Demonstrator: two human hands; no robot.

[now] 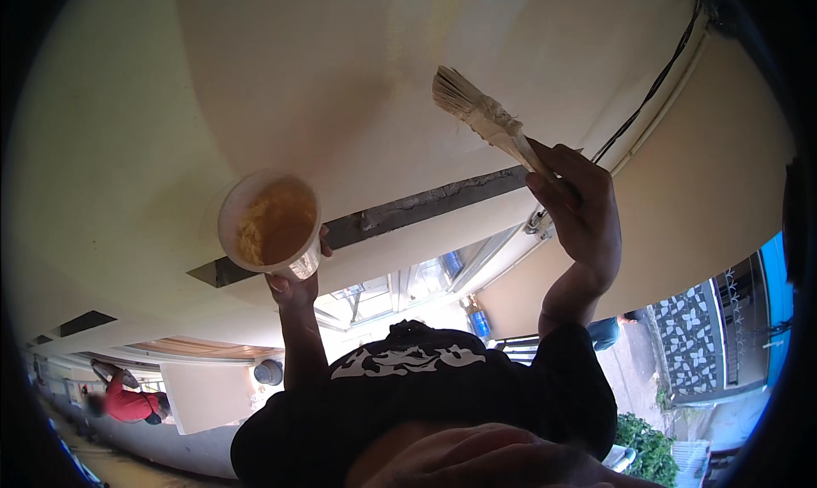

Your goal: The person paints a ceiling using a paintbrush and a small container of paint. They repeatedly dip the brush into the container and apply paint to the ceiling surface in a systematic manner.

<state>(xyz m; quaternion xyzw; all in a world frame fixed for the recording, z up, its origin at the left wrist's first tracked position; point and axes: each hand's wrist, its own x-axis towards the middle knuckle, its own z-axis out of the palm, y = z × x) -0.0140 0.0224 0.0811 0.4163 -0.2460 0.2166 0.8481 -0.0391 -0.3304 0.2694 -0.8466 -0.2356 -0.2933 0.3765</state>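
So the left hand (294, 291) has its grip wrapped snug around the lower part of a whitish tub (303, 263), fingertips showing on one side, and there's some yellowish-orange stuff inside it. The right hand (589, 205) has its grip pinched in tight on the handle of a crusty paintbrush (494, 124), bristles angled to the upper left, well apart from the tub. Both are in front of a big pale surface (332, 79) with a long dark strip (404, 207), though I can't tell if the bristles touch it.
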